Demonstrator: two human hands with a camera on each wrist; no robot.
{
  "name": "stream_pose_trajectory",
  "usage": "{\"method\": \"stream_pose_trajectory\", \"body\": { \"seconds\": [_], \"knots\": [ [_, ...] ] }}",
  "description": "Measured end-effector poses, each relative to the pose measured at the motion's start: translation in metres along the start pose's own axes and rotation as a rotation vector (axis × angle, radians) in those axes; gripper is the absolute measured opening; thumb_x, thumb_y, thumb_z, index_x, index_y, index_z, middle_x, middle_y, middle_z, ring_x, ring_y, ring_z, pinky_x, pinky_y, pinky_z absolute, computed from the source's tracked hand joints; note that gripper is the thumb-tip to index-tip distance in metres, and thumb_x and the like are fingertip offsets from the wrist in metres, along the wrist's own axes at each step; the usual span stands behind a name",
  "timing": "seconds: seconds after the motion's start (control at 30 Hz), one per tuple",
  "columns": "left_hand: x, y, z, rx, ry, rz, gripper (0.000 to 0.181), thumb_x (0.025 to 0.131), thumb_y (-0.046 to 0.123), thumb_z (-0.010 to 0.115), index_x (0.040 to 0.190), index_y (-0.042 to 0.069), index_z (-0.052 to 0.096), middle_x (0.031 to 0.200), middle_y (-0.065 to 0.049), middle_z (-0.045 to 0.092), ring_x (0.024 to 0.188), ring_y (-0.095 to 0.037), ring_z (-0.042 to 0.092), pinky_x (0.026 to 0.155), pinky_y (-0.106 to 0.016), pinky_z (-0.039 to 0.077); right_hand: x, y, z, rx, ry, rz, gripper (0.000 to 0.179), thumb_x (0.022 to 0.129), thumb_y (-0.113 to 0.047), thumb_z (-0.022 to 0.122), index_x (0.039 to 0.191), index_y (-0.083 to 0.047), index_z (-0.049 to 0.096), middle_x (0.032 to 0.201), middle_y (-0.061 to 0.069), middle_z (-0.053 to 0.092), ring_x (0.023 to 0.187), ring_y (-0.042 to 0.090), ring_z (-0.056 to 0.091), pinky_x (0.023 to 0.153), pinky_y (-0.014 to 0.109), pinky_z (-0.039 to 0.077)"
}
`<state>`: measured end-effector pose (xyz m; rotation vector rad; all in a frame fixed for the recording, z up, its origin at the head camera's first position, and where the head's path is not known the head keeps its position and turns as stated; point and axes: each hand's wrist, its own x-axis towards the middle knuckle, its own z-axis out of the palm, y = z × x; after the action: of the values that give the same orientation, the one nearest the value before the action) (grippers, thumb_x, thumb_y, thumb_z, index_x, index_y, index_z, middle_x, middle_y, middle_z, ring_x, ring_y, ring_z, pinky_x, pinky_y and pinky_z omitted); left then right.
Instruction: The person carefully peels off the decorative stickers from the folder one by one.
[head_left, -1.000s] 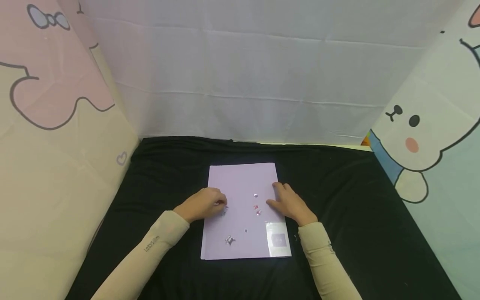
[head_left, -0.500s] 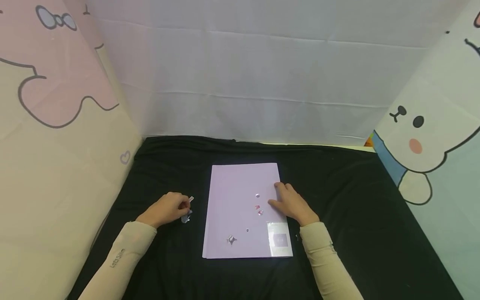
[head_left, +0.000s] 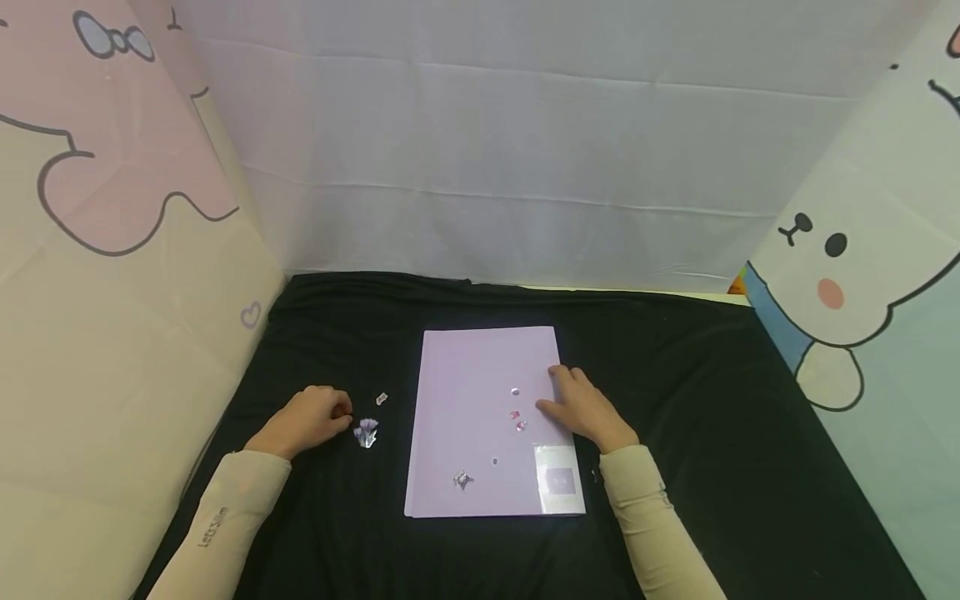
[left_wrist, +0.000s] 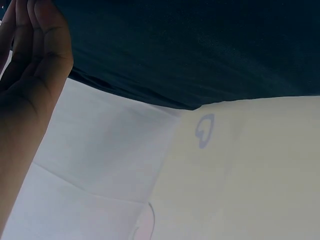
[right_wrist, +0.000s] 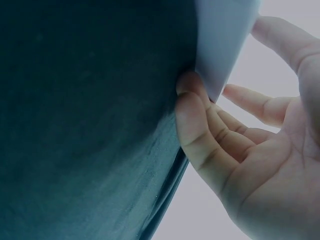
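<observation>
My left hand [head_left: 303,421] hovers over the black cloth left of the folder, fingers loosely bent and holding nothing. Just right of its fingertips lies a purple flower-shaped sticker [head_left: 366,433] with a shiny silvery lower part. Above that is a small pale, shiny piece [head_left: 382,399]. A lilac folder [head_left: 465,367] lies flat in the middle. My right hand [head_left: 588,412] rests at its right edge, thumb and fingers spread. In the right wrist view, fingertips of the right hand [right_wrist: 260,155] touch the folder's edge [right_wrist: 220,45].
On the folder are a silvery star-shaped piece [head_left: 462,480], pink gem-like bits [head_left: 521,426], a small round bit [head_left: 515,391] and a tiny one [head_left: 494,461]. A clear pocket [head_left: 558,479] covers its lower right corner. Black cloth [head_left: 675,400] spreads beneath; printed curtains surround it.
My left hand picked the flower sticker and small piece off the folder, carried them left, let go of them on the cloth and drew further left. My right hand stayed put.
</observation>
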<state>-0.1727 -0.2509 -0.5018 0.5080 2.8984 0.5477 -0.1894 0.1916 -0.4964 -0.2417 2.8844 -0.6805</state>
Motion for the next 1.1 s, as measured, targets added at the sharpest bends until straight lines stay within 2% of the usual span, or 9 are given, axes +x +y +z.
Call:
{"method": "stream_pose_trajectory", "body": {
  "seconds": [0.37,0.6,0.83,1.1],
  "knots": [
    [0.005,0.003,-0.002,-0.001,0.022,0.061,0.005,0.086,0.008,0.074,0.089,0.007,0.069,0.080,0.000,0.061,0.073,-0.016,0.057,0.069,-0.041,0.052,-0.001,0.000,0.000,0.004,-0.003,0.015,0.070,0.092,-0.033,0.073,0.147,-0.002,0.042,0.131,0.025,0.051,0.105,0.035,0.058,0.091,0.052,0.051],
    [0.019,0.015,0.000,0.030,0.098,0.090,0.010,0.085,0.010,0.076,0.093,0.006,0.071,0.086,-0.003,0.063,0.079,-0.020,0.060,0.075,-0.044,0.053,0.001,0.001,-0.001,0.003,0.006,0.009,0.070,0.091,-0.033,0.073,0.147,-0.002,0.043,0.130,0.026,0.051,0.104,0.035,0.059,0.090,0.052,0.052],
    [0.044,0.041,0.009,0.018,0.143,0.136,0.017,0.088,0.013,0.074,0.103,0.006,0.073,0.094,-0.005,0.066,0.085,-0.020,0.062,0.078,-0.042,0.055,0.002,0.003,0.000,0.004,0.003,0.016,0.070,0.091,-0.034,0.073,0.147,-0.003,0.043,0.129,0.024,0.052,0.102,0.034,0.059,0.087,0.051,0.053],
    [0.074,0.084,0.018,0.011,0.108,0.158,0.019,0.091,0.015,0.071,0.108,0.007,0.074,0.101,-0.007,0.068,0.091,-0.021,0.062,0.083,-0.039,0.054,0.001,0.002,0.002,-0.005,0.002,0.017,0.070,0.091,-0.033,0.073,0.147,-0.004,0.043,0.129,0.024,0.052,0.101,0.033,0.059,0.086,0.050,0.054]
  ]
}}
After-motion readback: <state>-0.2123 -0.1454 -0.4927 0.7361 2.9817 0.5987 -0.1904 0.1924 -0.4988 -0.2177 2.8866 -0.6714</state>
